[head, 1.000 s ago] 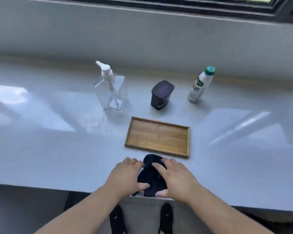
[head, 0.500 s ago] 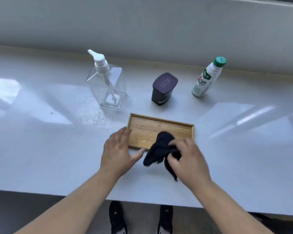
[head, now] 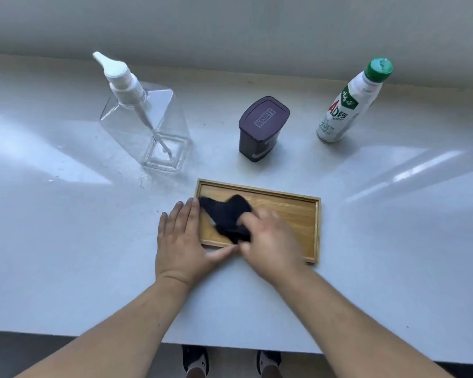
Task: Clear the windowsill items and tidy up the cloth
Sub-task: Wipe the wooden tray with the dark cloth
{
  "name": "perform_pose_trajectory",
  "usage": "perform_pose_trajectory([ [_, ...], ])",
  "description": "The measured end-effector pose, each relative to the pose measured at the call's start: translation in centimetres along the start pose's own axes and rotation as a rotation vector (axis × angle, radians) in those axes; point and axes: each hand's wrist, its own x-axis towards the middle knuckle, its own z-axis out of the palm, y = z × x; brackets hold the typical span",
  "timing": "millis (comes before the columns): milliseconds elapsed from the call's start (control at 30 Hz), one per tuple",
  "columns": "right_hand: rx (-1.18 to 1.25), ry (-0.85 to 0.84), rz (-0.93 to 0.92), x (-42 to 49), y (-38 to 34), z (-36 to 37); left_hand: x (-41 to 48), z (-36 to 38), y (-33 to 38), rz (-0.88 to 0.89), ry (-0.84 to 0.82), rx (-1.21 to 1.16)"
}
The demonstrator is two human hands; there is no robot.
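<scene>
A dark navy cloth (head: 225,215) lies crumpled on the left half of a shallow wooden tray (head: 298,211) on the white windowsill (head: 66,241). My right hand (head: 271,238) is blurred and presses on the cloth's near right part, gripping it. Flat on the sill, my left hand (head: 182,238) rests against the tray's left edge, its thumb along the tray's near rim. Behind the tray stand a clear pump dispenser (head: 148,124), a dark purple lidded box (head: 261,128) and a white bottle with a green cap (head: 348,105).
A grey wall rises right behind the three standing items. The sill's front edge runs along the bottom, with two shoes (head: 195,360) on the floor below. Bright light patches lie on the sill at left and right.
My right hand has carried the cloth from the sill's front edge forward onto the tray. My left hand has moved forward to the tray's left edge. The camera has come closer.
</scene>
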Motion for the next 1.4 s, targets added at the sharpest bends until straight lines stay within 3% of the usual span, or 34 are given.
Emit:
perform_pose_trajectory([
  [133,-0.05,0.145,0.33,-0.5,6.2,-3.3,0.2,0.0,0.0,-0.017,-0.005,0.06],
  [200,-0.028,0.138,0.255,0.7,3.4,-2.1,0.2,0.1,0.0,-0.02,-0.016,0.064],
  [300,0.05,-0.017,-0.1,0.8,-1.7,0.2,0.3,0.3,-0.1,-0.017,-0.024,0.039],
  [367,0.039,-0.085,-0.233,0.7,-0.4,-0.6,0.4,0.2,0.0,-0.02,-0.032,0.043],
  [433,-0.041,-0.056,-0.155,0.8,3.4,-2.4,0.3,0.2,0.2,-0.018,-0.034,0.068],
  [567,0.021,0.171,0.28,2.3,6.6,-4.2,0.2,0.0,0.4,-0.034,-0.027,0.06],
  [700,0.066,0.073,0.008,1.7,-1.0,-0.1,0.1,0.1,0.1,-0.023,-0.03,0.014],
  [800,0.092,-0.05,-0.182,1.1,-1.5,0.5,0.4,0.3,-0.1,-0.013,-0.047,0.006],
  [900,0.034,-0.1,-0.059,0.8,2.8,-2.0,0.1,0.0,0.0,-0.028,-0.061,0.026],
  [1033,-0.027,0.031,0.283,-1.1,6.7,-6.9,0.0,-0.5,0.0,-0.035,-0.073,0.02],
  [1100,-0.016,0.106,0.236,-3.0,5.9,-8.1,0.1,-0.9,0.1,-0.039,-0.089,0.001],
  [1167,-0.033,0.133,0.054,-5.5,3.6,-8.1,0.0,-1.2,0.0,-0.035,-0.095,-0.021],
  [1233,-0.071,0.074,-0.135,-8.1,1.4,-6.7,0.1,-1.9,-0.2,-0.043,-0.091,-0.065],
  [1300,-0.13,-0.131,-0.243,-9.5,0.3,-4.6,0.8,-2.9,-0.2,-0.067,-0.095,-0.091],
  [1400,-0.065,-0.48,-0.069,-9.6,0.3,-3.4,2.2,-4.6,0.3,-0.111,-0.14,-0.148],
])
